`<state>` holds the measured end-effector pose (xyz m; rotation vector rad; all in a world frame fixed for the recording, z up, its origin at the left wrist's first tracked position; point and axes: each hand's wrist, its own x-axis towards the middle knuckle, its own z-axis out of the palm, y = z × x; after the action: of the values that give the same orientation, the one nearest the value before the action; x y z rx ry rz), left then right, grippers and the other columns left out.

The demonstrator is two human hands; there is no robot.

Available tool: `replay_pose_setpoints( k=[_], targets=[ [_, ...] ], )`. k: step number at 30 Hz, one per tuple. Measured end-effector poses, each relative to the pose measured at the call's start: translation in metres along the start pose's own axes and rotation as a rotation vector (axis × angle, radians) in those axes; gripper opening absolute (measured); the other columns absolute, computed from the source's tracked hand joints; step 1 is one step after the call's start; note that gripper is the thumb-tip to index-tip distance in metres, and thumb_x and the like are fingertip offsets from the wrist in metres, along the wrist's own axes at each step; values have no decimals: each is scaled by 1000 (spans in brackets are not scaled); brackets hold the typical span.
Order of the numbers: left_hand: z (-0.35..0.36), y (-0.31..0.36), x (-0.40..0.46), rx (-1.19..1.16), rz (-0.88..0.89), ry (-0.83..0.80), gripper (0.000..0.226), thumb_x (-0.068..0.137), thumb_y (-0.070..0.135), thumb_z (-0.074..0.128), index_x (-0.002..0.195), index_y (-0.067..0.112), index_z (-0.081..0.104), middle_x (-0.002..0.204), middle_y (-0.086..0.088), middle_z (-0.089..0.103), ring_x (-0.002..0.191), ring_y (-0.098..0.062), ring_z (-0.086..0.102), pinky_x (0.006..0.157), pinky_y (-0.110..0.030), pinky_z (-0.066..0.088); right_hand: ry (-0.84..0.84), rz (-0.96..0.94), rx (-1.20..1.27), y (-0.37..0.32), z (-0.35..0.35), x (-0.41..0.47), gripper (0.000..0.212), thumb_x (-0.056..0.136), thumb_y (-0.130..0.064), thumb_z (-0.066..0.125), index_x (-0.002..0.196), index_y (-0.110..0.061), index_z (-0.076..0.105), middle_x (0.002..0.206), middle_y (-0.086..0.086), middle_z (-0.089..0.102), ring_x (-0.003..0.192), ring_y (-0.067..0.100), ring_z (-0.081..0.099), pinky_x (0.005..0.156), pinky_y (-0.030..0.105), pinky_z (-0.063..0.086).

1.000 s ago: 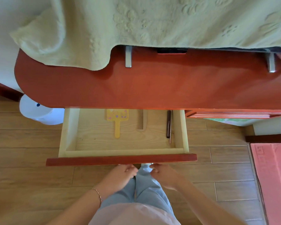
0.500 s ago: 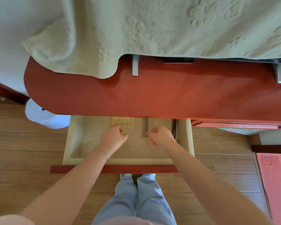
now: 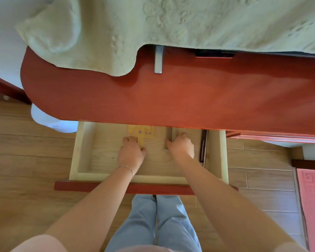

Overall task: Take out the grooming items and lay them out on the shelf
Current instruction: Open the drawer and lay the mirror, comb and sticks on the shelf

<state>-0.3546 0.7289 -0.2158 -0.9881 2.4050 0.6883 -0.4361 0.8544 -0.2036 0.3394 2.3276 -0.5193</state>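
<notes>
An open pale wooden drawer (image 3: 84,151) sits under the red shelf top (image 3: 171,99). Inside lies a yellow hand mirror (image 3: 141,132) with purple marks; my left hand (image 3: 131,152) curls its fingers round the mirror's handle. Right of it a brown comb (image 3: 168,136) lies lengthwise, and my right hand (image 3: 181,145) grips it by its right edge, covering part of it. A dark thin brush-like stick (image 3: 203,145) lies along the drawer's right wall, untouched.
A pale green towel (image 3: 153,30) drapes over the back of the shelf, with a metal bracket (image 3: 158,60) beside it. A white bin (image 3: 44,117) stands on the wooden floor at left. A pink mat (image 3: 313,206) lies at right.
Both hands left the drawer front and reached into the drawer. The left hand closed on the mirror's handle and the right hand settled on the comb.
</notes>
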Motion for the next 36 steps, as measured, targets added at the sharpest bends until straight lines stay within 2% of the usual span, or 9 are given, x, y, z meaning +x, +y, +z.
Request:
replay_pose_setpoints(
  k=[6,9,11,15,17,22,28,32,36],
  targets=[
    [-5,3,-1,-106,-70,-32,41,83,23,58,117,5,45,112,-13,51,82,-32,61,59,-31,41,-87,13,105,1,-2,5,52,89,-35,58,127,-5,41,118,12,59,102,31,59,72,34,46],
    [-13,5,-4,-331,-64,-132,25,83,20,59,106,13,53,82,-2,63,68,-18,59,53,-28,43,-139,-39,184,6,-8,2,35,92,-24,51,122,-7,48,109,11,61,85,25,57,67,31,45],
    [-19,6,-10,-497,-40,-202,13,85,20,60,99,17,60,83,0,65,70,-14,58,61,-27,46,-182,-57,269,10,-13,-2,30,92,-19,48,120,-8,54,94,7,62,75,23,59,63,30,49],
    [-37,4,-29,-786,-81,-367,18,86,16,63,92,-1,65,84,-16,68,55,-9,50,56,-20,40,-298,10,470,20,-28,-15,25,92,-13,49,112,-4,60,88,13,69,77,29,68,73,41,58],
    [-48,3,-40,-881,-133,-492,16,87,13,63,91,-3,60,84,-12,67,49,-3,49,51,-13,39,-374,52,574,28,-41,-24,27,90,-11,52,113,1,58,94,16,66,76,27,65,63,36,56],
    [-71,1,-62,-792,-103,-801,10,87,8,61,96,3,61,80,-7,63,51,-1,51,49,-12,40,-447,65,526,45,-88,-47,30,87,-10,55,111,7,54,77,15,59,53,21,59,43,23,46],
    [-98,1,-66,-753,151,-1077,22,80,11,69,99,9,57,72,-6,64,57,-6,50,50,-14,36,-527,-87,475,60,-149,-78,17,91,-12,53,96,3,60,72,14,60,53,19,56,43,23,41],
    [-112,20,-65,-844,250,-1036,48,62,24,83,100,12,56,69,-2,63,55,-6,49,48,-15,36,-502,-209,651,54,-180,-87,20,93,-12,50,102,0,63,69,8,59,55,16,54,43,22,40],
    [-123,55,-60,-914,206,-816,27,81,10,70,105,13,58,71,6,55,56,-3,48,48,-13,39,-300,-254,736,37,-190,-73,19,94,-16,50,102,-8,64,70,5,60,48,13,48,47,23,40]
  ],
)
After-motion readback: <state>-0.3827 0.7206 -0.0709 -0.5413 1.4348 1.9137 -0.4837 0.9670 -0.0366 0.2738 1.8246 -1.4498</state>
